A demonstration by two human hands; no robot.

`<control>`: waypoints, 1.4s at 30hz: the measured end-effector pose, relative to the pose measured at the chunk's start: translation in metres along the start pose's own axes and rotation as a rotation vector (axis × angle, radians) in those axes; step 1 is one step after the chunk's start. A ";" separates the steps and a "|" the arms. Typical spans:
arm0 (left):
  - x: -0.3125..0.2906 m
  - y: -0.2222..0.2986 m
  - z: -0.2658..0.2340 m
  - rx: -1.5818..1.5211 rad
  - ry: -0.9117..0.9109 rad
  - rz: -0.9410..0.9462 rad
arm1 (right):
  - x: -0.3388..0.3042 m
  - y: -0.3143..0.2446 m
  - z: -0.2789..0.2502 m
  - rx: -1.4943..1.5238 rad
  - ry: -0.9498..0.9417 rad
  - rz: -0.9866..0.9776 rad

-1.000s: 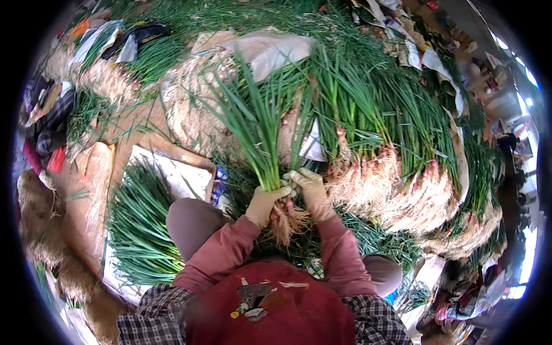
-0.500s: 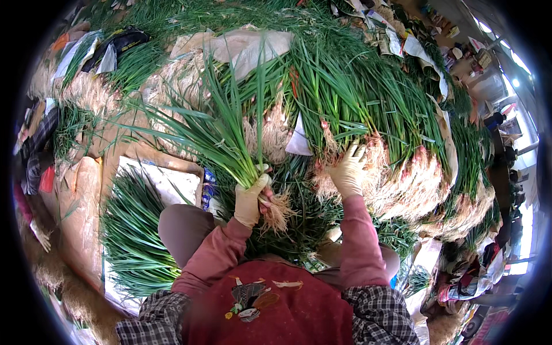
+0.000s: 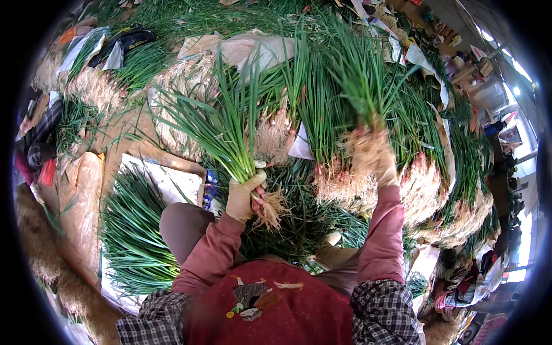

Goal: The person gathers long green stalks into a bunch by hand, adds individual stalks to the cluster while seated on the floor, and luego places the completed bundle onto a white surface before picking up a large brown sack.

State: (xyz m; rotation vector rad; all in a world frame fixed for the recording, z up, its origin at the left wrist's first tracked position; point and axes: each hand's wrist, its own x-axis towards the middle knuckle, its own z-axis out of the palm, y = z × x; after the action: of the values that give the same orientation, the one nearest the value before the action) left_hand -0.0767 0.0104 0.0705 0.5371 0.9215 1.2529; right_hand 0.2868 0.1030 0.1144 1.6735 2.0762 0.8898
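Note:
My left hand, in a pale glove, is closed round a bunch of green onions. The leaves fan up and away to the left, while the roots hang below my fist. Over the far row, my gloved right hand is at the roots of another green onion bunch, which stands up out of the row. That bunch is smeared by motion, and its roots hide most of my right fingers. Beside it lies a row of green onions, reddish bulbs and pale roots toward me.
Trimmed-looking green leaves lie in a heap on a white sheet at left. A brown paper or cardboard piece is farther left. Pale sacking covers onions at the back. Loose leaves cover the ground before me.
My right hand has moved right and taken up a bunch from the row, raising its leaves. My left hand has shifted slightly left and still grips its bunch.

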 end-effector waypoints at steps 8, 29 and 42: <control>0.009 -0.018 -0.012 -0.060 -0.029 -0.019 | -0.027 -0.013 0.063 1.583 -0.070 1.255; 0.009 -0.023 -0.013 0.052 -0.060 -0.181 | 0.052 -0.111 -0.001 0.383 -0.059 0.240; 0.016 -0.030 -0.006 -0.033 -0.104 -0.206 | 0.041 -0.130 -0.027 0.586 -0.433 0.305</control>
State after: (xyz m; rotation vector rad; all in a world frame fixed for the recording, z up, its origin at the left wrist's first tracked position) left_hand -0.0639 0.0173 0.0385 0.4638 0.8448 1.0430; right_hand 0.1619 0.1204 0.0557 2.2666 1.8999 -0.0572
